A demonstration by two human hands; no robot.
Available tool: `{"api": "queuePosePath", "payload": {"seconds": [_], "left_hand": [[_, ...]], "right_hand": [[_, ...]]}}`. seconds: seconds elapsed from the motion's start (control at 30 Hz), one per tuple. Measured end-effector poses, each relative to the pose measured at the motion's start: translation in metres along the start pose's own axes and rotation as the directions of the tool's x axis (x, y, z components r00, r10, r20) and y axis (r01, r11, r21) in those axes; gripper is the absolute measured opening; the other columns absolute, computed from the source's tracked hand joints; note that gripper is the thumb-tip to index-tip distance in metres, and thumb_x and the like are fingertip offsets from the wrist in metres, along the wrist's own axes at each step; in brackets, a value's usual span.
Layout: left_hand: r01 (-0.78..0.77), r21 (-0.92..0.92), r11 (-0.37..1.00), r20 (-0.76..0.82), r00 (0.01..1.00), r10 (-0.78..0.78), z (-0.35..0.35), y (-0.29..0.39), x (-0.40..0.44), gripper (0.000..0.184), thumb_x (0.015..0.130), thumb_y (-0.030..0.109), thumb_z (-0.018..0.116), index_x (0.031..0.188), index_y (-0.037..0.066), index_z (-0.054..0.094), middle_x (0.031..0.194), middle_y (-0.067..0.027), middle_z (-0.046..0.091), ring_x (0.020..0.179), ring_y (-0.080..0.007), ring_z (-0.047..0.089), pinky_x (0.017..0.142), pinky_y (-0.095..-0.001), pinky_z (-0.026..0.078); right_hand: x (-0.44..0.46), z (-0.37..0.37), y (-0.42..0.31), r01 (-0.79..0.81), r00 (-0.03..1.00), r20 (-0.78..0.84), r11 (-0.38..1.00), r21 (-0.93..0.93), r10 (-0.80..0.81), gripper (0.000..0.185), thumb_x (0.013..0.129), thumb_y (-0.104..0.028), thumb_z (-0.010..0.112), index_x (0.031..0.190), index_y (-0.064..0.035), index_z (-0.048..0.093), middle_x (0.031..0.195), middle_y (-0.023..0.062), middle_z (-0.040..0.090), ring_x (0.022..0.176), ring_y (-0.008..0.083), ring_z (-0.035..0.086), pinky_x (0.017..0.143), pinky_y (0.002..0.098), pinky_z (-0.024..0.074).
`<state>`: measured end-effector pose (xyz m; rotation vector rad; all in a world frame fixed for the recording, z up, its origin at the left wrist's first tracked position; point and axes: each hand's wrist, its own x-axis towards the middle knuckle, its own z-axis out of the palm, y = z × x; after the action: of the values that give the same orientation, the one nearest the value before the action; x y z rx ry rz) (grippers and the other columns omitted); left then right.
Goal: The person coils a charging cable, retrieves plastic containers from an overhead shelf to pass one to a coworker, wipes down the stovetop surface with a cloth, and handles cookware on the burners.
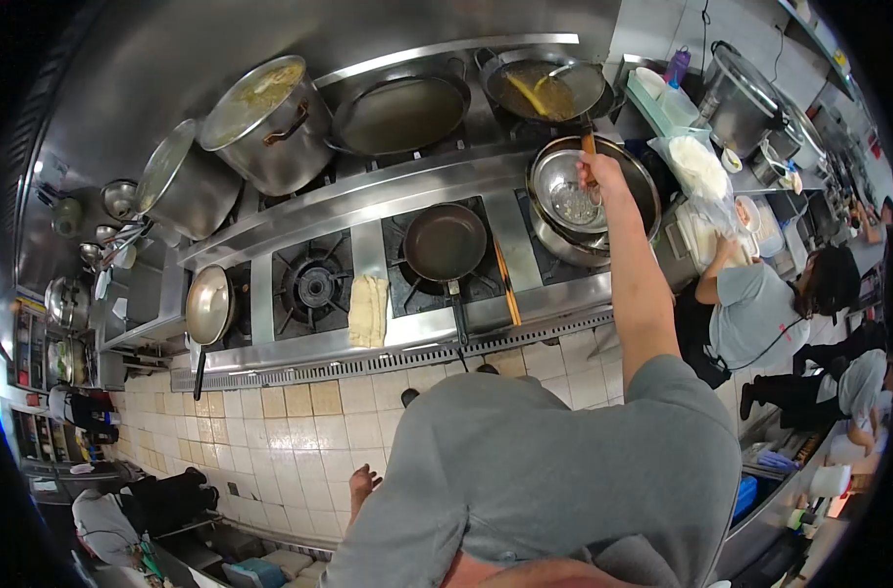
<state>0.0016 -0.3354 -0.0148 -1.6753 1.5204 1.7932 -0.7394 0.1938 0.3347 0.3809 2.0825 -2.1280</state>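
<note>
My right hand (599, 172) is wrapped round the wooden handle (590, 143) of a skimmer. Its round head (582, 88) reaches into a wok (513, 110) of brownish liquid on the back range. A long yellow piece (526, 97) lies in that wok, too small to name. Under my right forearm, a metal bowl (564, 201) sits inside a larger pot (641, 186). Down by my side, above the tiled floor, my left hand (364, 481) hangs with its fingers loosely apart, holding nothing.
A frying pan (446, 242) with chopsticks (506, 284) beside it, a folded cloth (369, 311) and another pan (209, 304) occupy the front range. Tall stockpots (275, 147) and a wide wok (399, 116) stand behind. One co-worker (760, 309) is close on the right; others are farther off.
</note>
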Motion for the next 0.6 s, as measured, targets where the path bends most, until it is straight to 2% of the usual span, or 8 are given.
{"api": "queuePosePath", "payload": {"seconds": [0.07,0.1,0.27,0.3,0.37,0.43,0.53,0.6], "left_hand": [[-0.005,0.086,0.996,-0.051,0.999,0.009,0.012,0.052,-0.058,0.053,0.098,0.035,0.048,0.142,0.008,0.038,0.137,-0.0216,0.048,0.111,-0.0368,0.057,0.088,-0.0511,0.049],[-0.033,0.031,0.999,-0.078,0.996,0.035,0.012,0.053,-0.056,0.054,0.096,0.035,0.050,0.142,0.009,0.038,0.138,-0.0193,0.048,0.110,-0.0371,0.057,0.083,-0.0528,0.049],[-0.007,0.033,0.999,-0.112,0.994,0.011,0.024,0.097,-0.055,0.050,0.095,0.034,0.052,0.138,0.009,0.041,0.132,-0.0155,0.053,0.105,-0.0335,0.059,0.078,-0.0486,0.049],[0.002,0.033,0.999,-0.120,0.993,0.002,0.026,0.103,-0.056,0.049,0.095,0.034,0.053,0.136,0.009,0.042,0.130,-0.0146,0.054,0.104,-0.0325,0.059,0.077,-0.0475,0.049],[-0.010,0.006,1.000,-0.110,0.994,0.011,0.028,0.107,-0.045,0.049,0.095,0.034,0.053,0.136,0.010,0.042,0.128,-0.0137,0.055,0.103,-0.0322,0.059,0.077,-0.0476,0.049],[-0.042,-0.019,0.999,-0.097,0.995,0.040,0.030,0.111,-0.040,0.048,0.095,0.033,0.055,0.135,0.010,0.043,0.123,-0.0123,0.058,0.100,-0.0316,0.061,0.076,-0.0476,0.050],[-0.042,0.007,0.999,-0.102,0.994,0.043,0.031,0.108,-0.041,0.049,0.094,0.034,0.055,0.136,0.010,0.042,0.123,-0.0131,0.057,0.101,-0.0328,0.060,0.077,-0.0488,0.049],[-0.049,0.009,0.999,-0.103,0.993,0.049,0.029,0.100,-0.045,0.050,0.094,0.035,0.055,0.136,0.010,0.042,0.124,-0.0136,0.056,0.101,-0.0334,0.060,0.078,-0.0495,0.049]], "right_hand": [[-0.006,-0.003,0.000,-0.033,0.999,0.030,0.998,0.053,0.032,0.029,0.094,-0.024,0.059,0.070,-0.0076,0.055,0.055,0.0011,0.051,0.045,0.0144,0.049,0.043,0.0288,0.0398],[-0.007,-0.003,-0.003,-0.061,0.997,0.053,0.995,0.077,0.057,0.028,0.094,-0.024,0.059,0.071,-0.0076,0.055,0.055,0.0007,0.050,0.045,0.0141,0.049,0.043,0.0283,0.0409],[0.000,0.009,-0.011,-0.113,0.983,0.158,0.985,0.133,0.091,0.023,0.093,-0.021,0.058,0.075,-0.0070,0.055,0.057,-0.0009,0.050,0.046,0.0115,0.049,0.045,0.0262,0.0430],[0.006,0.014,-0.011,-0.144,0.977,0.187,0.970,0.195,0.108,0.022,0.093,-0.020,0.058,0.076,-0.0070,0.055,0.057,-0.0007,0.051,0.046,0.0115,0.049,0.044,0.0271,0.0435],[0.014,0.021,-0.009,-0.180,0.967,0.223,0.950,0.254,0.124,0.021,0.093,-0.019,0.058,0.076,-0.0070,0.055,0.058,-0.0004,0.051,0.046,0.0115,0.050,0.044,0.0279,0.0440],[0.012,0.033,-0.013,-0.258,0.954,0.254,0.873,0.414,0.162,0.017,0.094,-0.018,0.057,0.082,-0.0063,0.055,0.063,-0.0012,0.053,0.050,0.0084,0.050,0.043,0.0264,0.0420],[0.021,0.042,-0.005,-0.273,0.933,0.348,0.805,0.526,0.089,0.014,0.095,-0.018,0.058,0.088,-0.0059,0.055,0.069,-0.0009,0.055,0.053,0.0069,0.051,0.045,0.0253,0.0418],[0.026,0.048,-0.001,-0.323,0.921,0.374,0.760,0.564,0.114,0.014,0.095,-0.018,0.058,0.091,-0.0051,0.055,0.070,-0.0006,0.055,0.053,0.0073,0.051,0.046,0.0249,0.0421]]}}
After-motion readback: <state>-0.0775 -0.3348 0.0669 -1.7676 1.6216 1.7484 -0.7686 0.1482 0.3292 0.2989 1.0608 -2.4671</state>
